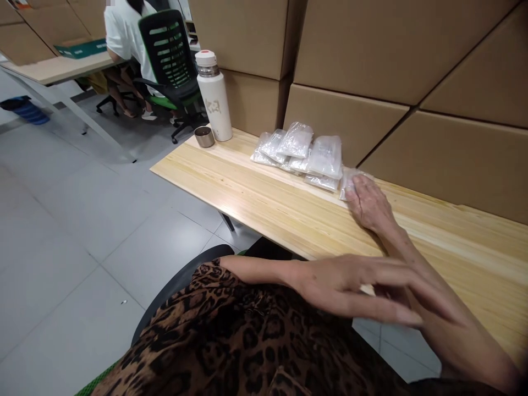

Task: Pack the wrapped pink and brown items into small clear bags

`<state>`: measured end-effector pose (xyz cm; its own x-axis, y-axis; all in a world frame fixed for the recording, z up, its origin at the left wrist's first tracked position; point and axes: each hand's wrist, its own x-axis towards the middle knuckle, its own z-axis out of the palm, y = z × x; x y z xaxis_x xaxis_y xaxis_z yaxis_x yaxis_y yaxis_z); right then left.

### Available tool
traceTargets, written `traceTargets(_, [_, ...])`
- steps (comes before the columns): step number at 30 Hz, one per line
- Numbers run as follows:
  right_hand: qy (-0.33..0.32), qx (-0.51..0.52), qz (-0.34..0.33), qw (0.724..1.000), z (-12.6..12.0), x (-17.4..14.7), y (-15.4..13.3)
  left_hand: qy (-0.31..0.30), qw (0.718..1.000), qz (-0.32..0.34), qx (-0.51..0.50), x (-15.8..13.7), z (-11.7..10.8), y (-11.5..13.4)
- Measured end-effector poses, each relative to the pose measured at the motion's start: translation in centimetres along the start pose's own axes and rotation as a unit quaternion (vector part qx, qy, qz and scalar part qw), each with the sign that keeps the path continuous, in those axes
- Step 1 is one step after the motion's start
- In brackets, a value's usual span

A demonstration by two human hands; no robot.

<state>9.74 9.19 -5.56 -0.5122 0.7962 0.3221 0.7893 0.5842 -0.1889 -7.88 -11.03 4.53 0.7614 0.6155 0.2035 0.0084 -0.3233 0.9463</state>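
My right hand rests on the table by the boxes, its fingers bent over a small clear plastic packet. Most of that packet is hidden under the fingers. Just left of it lies a loose pile of similar clear packets with whitish contents I cannot make out. My left hand hovers over the table's front edge, close to my right forearm. Its thumb and fingers are apart, with nothing seen between them, and the fingertips are slightly blurred.
Cardboard boxes are stacked along the back of the wooden table. At its left end stand a white thermos flask and a metal cup. Beyond, a person in a white shirt sits near a green-black chair.
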Motion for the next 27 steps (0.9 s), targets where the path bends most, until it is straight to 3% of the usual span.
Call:
traceTargets(3, [-0.007, 0.007, -0.006, 1.000, 0.3, 0.1, 0.1, 0.092, 0.993, -0.018, -0.068, -1.4, -1.0, -1.7])
traceTargets(5, [0.016, 0.003, 0.000, 1.000, 0.4, 0.2, 0.2, 0.168, 0.983, -0.054, -0.056, -2.6, -2.2, -2.7])
traceTargets(10, [0.004, -0.001, -0.001, 1.000, 0.9, 0.4, 0.5, 0.328, 0.935, -0.058, 0.120, -4.0, -9.2, -4.0])
traceTargets(12, [-0.007, 0.002, -0.004, 1.000, 1.2, 0.5, 0.7, 0.387, 0.885, -0.098, 0.240, -3.3, -13.0, -4.5])
traceTargets(15, [0.016, 0.011, -0.002, 1.000, 1.8, 0.3, 1.1, 0.464, 0.768, -0.200, 0.393, -1.0, -18.2, -5.8])
traceTargets(18, [0.042, 0.015, -0.004, 0.999, 2.1, -0.1, 1.4, 0.484, 0.705, -0.267, 0.443, 1.6, -21.6, -7.2])
traceTargets(23, [0.089, 0.026, -0.016, 0.996, 1.9, -0.7, 1.7, 0.448, 0.708, -0.343, 0.425, 3.5, -23.1, -8.8])
traceTargets(27, [0.127, 0.046, -0.010, 0.991, 1.1, -0.5, 1.9, 0.489, 0.720, -0.253, 0.423, 3.1, -22.8, -9.4])
